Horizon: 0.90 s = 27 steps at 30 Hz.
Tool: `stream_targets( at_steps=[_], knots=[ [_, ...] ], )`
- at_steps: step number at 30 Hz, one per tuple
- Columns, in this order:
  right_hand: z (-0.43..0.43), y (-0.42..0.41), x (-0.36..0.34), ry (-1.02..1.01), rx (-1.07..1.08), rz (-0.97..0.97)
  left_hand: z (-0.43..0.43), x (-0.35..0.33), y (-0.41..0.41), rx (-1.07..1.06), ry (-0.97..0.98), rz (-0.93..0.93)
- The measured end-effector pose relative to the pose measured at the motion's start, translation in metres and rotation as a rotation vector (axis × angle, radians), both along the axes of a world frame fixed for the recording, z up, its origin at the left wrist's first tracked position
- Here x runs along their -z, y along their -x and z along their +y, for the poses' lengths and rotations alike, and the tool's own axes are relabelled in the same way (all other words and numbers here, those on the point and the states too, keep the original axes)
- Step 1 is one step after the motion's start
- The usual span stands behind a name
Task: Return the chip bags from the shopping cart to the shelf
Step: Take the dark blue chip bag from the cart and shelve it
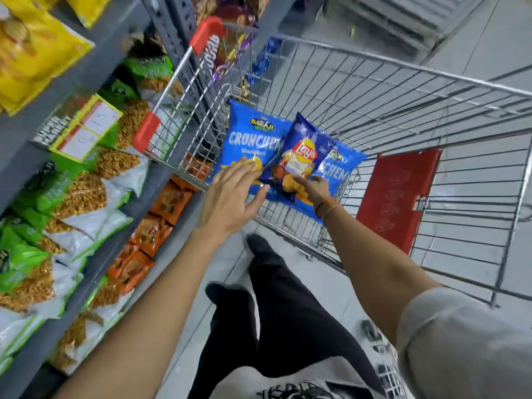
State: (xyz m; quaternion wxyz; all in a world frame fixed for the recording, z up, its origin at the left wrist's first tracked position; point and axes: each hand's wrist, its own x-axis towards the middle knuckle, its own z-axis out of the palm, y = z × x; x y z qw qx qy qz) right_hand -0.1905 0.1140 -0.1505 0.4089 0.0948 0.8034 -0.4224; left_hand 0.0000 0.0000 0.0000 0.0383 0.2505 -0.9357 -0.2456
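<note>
Three chip bags lie in the wire shopping cart. A dark blue Lay's bag rests on top of two light blue Crunchem bags, one on the left and one on the right. My left hand hovers with fingers spread over the lower end of the left Crunchem bag, holding nothing. My right hand reaches in from the right. Its index finger lies stretched on the lower edge of the Lay's bag, and no closed grip shows. The shelf runs along the left.
The shelf holds yellow chip bags at the top, green and white snack bags in the middle, and orange packets lower down. The cart's red child seat flap is at the right. My legs stand beside the cart on the grey floor.
</note>
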Motion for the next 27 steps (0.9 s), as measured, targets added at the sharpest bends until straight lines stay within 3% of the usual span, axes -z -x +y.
stream_targets(
  at_steps=[5,16,27],
  knots=[
    [-0.009,0.004,0.032,0.1,0.1,-0.105,-0.003,0.001,0.003,-0.033,0.057,-0.022],
    [-0.032,0.004,0.004,0.186,0.146,-0.186,-0.001,0.002,0.005,-0.063,0.077,0.004],
    [-0.036,0.0,-0.043,0.311,0.141,-0.129,0.004,-0.011,0.004,-0.093,0.076,-0.056]
  ],
)
